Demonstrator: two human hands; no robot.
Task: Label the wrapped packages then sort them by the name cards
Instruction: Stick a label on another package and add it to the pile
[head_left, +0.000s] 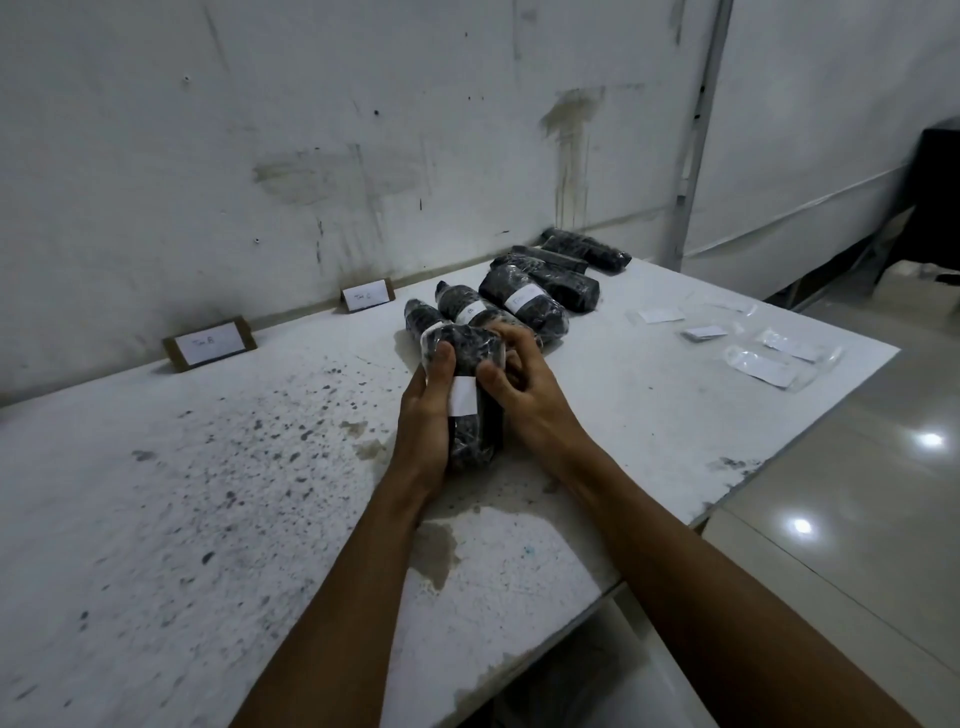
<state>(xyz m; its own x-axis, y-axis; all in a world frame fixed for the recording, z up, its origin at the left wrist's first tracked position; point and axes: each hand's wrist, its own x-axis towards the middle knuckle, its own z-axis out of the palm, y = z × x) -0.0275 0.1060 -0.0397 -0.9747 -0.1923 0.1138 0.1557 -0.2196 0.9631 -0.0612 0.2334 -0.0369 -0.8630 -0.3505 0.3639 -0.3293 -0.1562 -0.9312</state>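
A person's left hand and right hand curl their fingers round a dark wrapped package with a white label, low over the stained bench. The label's writing faces away, unreadable. Behind, the name cards are too blurred to read.

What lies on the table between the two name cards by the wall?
Nothing: in the head view, only bare, stained table separates the left name card from the right name card.

A bare back-room packing space: stained white wall beyond the grip, paint-spattered tabletop beneath it, glossy tiled floor right.
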